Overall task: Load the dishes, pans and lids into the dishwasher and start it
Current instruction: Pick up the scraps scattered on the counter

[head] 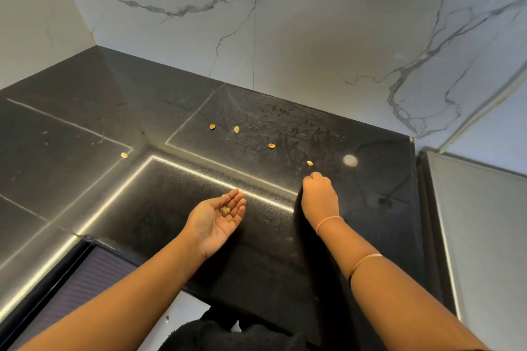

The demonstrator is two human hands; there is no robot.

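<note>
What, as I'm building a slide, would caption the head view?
Left hand, palm up, carries tan shells while the curled right hand is beside a loose shell on the black countertop.

Forearms bare, both. Thin pink band (329, 222) at the wrist of my right hand (319, 196); thin gold-toned bangle (366, 259) higher up that forearm. Black fuzzy fabric (228, 333) at bottom edge, maybe my clothing, can't tell.

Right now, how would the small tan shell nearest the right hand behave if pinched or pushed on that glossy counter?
The shell looks tiny and thin, so probably very light and stiff. On the polished black counter it would likely skid or spin when pushed. Similar pieces lie loose in the cupped left hand, suggesting a light pinch suffices.
</note>
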